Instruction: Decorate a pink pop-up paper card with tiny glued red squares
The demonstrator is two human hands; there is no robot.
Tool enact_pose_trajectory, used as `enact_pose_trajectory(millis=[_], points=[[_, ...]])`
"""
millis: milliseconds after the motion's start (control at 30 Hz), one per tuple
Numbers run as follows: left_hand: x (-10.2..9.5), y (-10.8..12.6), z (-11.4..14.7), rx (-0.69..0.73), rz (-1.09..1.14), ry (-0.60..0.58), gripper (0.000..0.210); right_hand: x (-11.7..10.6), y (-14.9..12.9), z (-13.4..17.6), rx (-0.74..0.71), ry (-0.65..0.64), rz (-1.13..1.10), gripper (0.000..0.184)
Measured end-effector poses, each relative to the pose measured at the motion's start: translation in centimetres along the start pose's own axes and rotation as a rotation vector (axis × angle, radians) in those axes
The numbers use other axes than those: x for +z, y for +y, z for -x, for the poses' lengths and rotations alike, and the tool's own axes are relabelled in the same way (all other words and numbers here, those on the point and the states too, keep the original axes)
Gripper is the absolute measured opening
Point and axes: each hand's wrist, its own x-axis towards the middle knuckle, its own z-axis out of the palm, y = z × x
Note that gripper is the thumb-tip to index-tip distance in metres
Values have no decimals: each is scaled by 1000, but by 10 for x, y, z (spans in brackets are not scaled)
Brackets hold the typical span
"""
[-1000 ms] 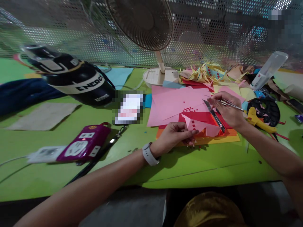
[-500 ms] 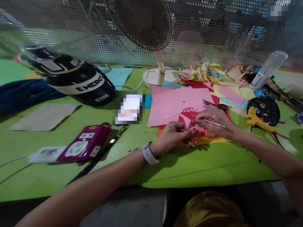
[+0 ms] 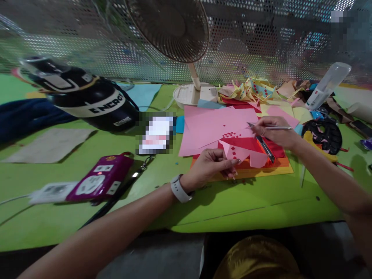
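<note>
Pink paper (image 3: 243, 152) with red diamonds (image 3: 233, 148) is pinched in the left grip (image 3: 214, 166), apparently to steady it; beyond that grip, loose red bits (image 3: 231, 135) lie on a pink sheet (image 3: 207, 123), probably for easy reach; rightward, the right grip (image 3: 273, 130) is closed around a slim silvery tool (image 3: 280, 128).

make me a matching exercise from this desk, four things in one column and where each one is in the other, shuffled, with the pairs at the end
Things:
1. pink paper piece with red diamonds
2. slim silver metal tool
3. black bottle with pale lettered band
4. pale wrist strap with small holes

Places:
A. beside the dark blue cloth
B. around the left wrist
C. in the right hand
D. in the left hand

Pairs: 1-D, 2-C, 3-A, 4-B
</note>
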Motion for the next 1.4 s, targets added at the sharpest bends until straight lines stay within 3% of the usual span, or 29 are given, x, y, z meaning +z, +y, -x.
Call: enact_pose_trajectory(millis=[100,167,333,467,600,767,1000,1233,1400], points=[[-2,4,-1,41,22,36,31,2,-6,6,-2,-259,60,33],[-5,6,-3,93,62,100,31,2,-8,7,-5,-293,66,31],[-12,5,-8,241,175,212,33,8,-3,4,58,-180,-101,30],[-7,2,-6,271,96,123,34,23,-6,8,120,-138,-196,34],[0,0,-1,233,-41,95,30,31,-13,14,10,-133,-75,31],[-3,-4,-2,218,1,153,27,30,-14,13,-32,20,-67,29],[-8,-4,-3,158,89,148,22,30,-12,13,-58,42,-76,25],[-4,0,-1,120,190,103,22,37,-6,14,32,-186,-231,23],[-4,-1,-3,146,193,103,18,42,-6,14,32,-44,-193,30]])
